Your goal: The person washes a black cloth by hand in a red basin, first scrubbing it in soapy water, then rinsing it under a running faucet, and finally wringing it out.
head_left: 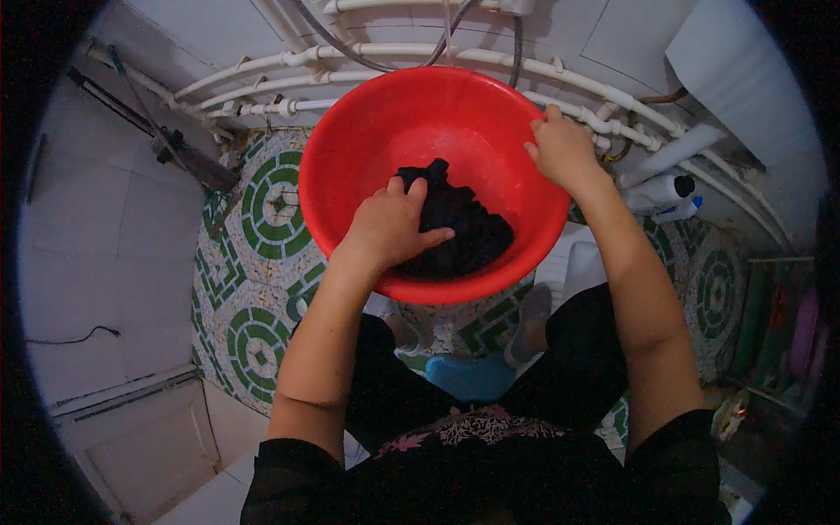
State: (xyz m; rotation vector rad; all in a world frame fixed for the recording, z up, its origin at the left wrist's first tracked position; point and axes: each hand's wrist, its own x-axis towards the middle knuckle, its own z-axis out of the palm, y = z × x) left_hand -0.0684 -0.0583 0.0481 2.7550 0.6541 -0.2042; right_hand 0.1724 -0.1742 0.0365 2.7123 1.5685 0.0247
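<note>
A black cloth (468,229) lies in a bunch inside a big, round red basin (549,238). It sits on the near side of the basin, a bit right of the middle, and it is all crumpled. The far part of the basin shows its bare red inside. A thin stream of water (448,35) comes down into it from above at the far side. I cannot tell how deep the water is.

White pipes (411,56) run along the wall just past the basin, with a gray hose (516,52) there too. To the right, near the pipes, is a white bottle with a black cap (654,194). The floor (271,206) has green and white rings on it, and the basin hides some of it. A blue thing (472,378) is down between the person's legs.

The left hand (394,220) is on the cloth, hiding a bit of it. Its thumb sticks out to the right, and its fingers press on the cloth. I cannot tell if they grab it. The right hand (563,149) holds the basin's right rim, with its thumb on the inner side. Both arms reach forward, spread apart around the near side.
</note>
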